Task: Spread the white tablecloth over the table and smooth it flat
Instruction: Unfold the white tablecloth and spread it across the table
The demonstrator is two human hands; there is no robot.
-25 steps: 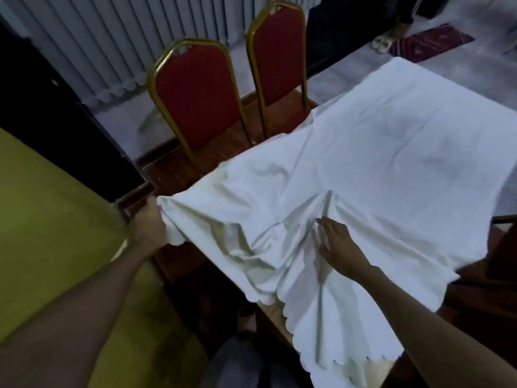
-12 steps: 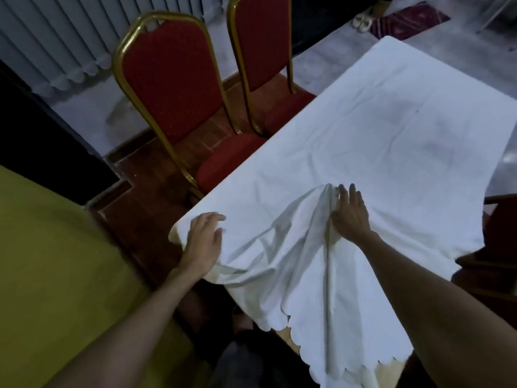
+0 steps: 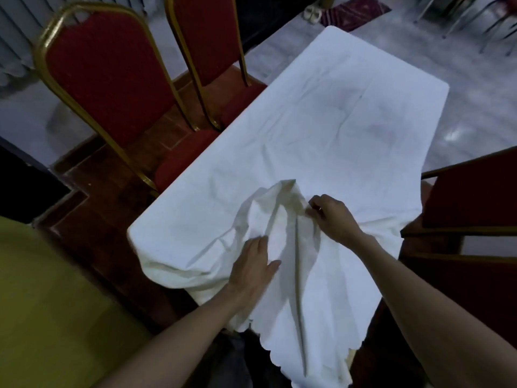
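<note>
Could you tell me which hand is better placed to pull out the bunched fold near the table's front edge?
Right: the right hand already pinches the raised fold of the tablecloth, while the left hand lies flat below it.

The table (image 3: pixel 351 357) is covered by the white tablecloth (image 3: pixel 321 130), bunched near the front edge.

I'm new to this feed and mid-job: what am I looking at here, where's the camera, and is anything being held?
No machine here: a person's two bare hands, filmed by a wide-angle camera on their head, looking down. A white tablecloth covers the table, smooth at the far end, bunched into a raised fold nearby. The right hand pinches that fold. The left hand lies flat on the cloth beside it. Two red chairs stand to the left; part of another chair shows on the right.
</note>
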